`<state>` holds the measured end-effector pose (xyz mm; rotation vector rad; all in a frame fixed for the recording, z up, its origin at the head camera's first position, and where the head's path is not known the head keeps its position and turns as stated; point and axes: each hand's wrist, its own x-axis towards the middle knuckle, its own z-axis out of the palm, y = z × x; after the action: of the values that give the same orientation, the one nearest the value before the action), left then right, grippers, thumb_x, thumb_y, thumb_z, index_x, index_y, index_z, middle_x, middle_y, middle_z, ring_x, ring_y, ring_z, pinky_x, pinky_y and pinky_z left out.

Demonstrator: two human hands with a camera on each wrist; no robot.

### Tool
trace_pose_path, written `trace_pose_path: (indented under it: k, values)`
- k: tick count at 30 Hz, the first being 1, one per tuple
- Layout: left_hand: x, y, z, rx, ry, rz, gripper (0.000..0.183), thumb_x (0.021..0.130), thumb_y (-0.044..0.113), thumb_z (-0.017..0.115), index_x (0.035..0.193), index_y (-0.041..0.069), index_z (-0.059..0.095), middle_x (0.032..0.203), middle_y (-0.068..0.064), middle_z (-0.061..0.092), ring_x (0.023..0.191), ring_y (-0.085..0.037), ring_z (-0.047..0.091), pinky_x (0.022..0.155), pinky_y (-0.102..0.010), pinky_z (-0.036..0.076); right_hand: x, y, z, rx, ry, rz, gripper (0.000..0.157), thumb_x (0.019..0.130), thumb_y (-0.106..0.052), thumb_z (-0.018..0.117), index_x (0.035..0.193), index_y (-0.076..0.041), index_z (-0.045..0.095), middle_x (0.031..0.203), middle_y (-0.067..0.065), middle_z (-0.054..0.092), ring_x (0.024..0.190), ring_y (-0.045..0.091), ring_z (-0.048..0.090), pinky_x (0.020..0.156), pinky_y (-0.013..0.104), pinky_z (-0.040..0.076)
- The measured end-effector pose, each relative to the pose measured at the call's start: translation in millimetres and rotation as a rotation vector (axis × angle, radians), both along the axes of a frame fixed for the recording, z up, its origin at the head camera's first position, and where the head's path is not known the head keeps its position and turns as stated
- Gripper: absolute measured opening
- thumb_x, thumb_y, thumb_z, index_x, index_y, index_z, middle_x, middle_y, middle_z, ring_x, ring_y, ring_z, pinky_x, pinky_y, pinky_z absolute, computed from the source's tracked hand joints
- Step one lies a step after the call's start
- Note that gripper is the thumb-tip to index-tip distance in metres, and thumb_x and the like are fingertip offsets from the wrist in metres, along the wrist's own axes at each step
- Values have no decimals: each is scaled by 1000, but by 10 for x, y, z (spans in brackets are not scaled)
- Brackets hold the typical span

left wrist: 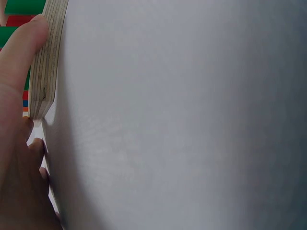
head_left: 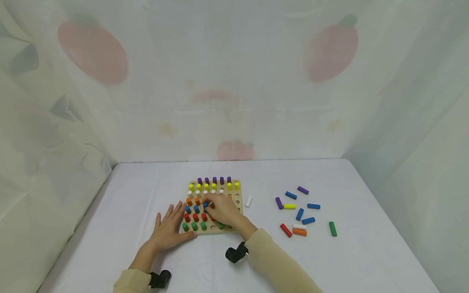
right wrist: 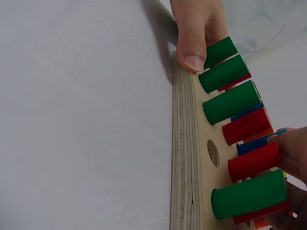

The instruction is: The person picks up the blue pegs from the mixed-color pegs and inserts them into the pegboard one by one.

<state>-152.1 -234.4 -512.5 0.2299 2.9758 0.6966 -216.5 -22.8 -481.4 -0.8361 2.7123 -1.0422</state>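
Note:
A wooden pegboard [head_left: 218, 231] lies on the table, with rows of coloured pegs upright in its holes. My right hand [head_left: 224, 209] reaches over the board and pinches a blue peg [right wrist: 253, 145] in the blue row, its lower end at the board. Spread out at the board's left side, my left hand [head_left: 168, 230] rests with its thumb [left wrist: 34, 36] against the front edge and its fingers along the left edge. Green pegs [right wrist: 230, 101] and red pegs [right wrist: 247, 125] stand in the front rows. Part of the board is hidden beneath my right hand.
Right of the board lies a loose white peg [head_left: 248, 202]. Farther right are several scattered pegs, among them a yellow peg [head_left: 289, 206], a red peg [head_left: 286, 230], an orange peg [head_left: 299, 232] and a green peg [head_left: 332, 228]. Curtains [head_left: 234, 81] enclose the table's back and sides.

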Motion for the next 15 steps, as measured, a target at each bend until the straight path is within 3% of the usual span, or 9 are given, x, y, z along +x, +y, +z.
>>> trace_pose_path:
  k: [15]
  values:
    - [0,4,-13,1,2,-1,105,67,69,64,147,14,24,152,-12,21,139,-41,11,103,-69,-4,-15,-26,-20,44,40,-13,17,89,-21,61,105,-24,64,102,-11,65,84,0,58,69,13,47]
